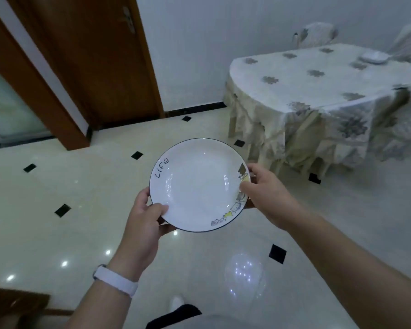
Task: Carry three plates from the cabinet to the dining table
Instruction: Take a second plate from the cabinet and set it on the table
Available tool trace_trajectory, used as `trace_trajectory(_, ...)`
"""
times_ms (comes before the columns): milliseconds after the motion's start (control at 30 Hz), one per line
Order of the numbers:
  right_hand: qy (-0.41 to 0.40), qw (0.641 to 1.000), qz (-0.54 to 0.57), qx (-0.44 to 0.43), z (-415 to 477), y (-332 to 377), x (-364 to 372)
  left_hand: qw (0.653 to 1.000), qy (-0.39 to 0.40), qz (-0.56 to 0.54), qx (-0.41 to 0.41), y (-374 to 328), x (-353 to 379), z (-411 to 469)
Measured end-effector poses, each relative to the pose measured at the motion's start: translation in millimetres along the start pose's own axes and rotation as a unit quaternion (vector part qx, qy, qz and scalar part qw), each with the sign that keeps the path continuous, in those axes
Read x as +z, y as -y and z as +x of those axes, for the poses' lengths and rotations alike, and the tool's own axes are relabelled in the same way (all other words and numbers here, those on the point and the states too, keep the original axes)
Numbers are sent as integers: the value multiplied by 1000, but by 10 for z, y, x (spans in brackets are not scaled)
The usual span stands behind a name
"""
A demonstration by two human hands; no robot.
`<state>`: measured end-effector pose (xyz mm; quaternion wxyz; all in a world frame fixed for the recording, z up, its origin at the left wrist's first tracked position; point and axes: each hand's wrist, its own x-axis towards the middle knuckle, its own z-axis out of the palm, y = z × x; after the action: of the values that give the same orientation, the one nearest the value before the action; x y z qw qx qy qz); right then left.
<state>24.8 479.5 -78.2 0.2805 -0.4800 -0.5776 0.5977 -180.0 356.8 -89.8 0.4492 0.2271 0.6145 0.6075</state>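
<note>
A white plate with a dark rim, the word "Life" and small drawings along its edge is held level in front of me over the floor. My left hand grips its near left rim, thumb on top. My right hand grips its right rim. The dining table, under a flowered white cloth, stands ahead to the right. On its far side lies another white plate.
A brown wooden door and its frame stand at the left. The glossy tiled floor with small black squares spreads between me and the table. Covered chairs stand behind the table. A brown piece of furniture shows at the bottom left.
</note>
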Motion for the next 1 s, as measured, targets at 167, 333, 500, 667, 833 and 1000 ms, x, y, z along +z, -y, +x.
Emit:
trace_trajectory(167,-97,994,48,6,7,-81,-639,995,97,8,-37,-37,699,403)
trace_trajectory(333,-180,981,68,15,156,-41,-1217,982,177,22,-58,-33,1447,912)
trace_trajectory(500,-270,958,90,32,528,11,-1756,963,255,30,-82,-68,2254,1573)
trace_trajectory(667,-346,932,97,42,1019,145,-2204,937,333,49,-92,-231,3012,2291)
trace_trajectory(833,-426,898,104,38,1429,222,-2537,906,409,72,-83,-394,3762,2889)
trace_trajectory(1000,-478,868,126,36,1568,248,-2902,873,473,80,-88,-432,4441,3202)
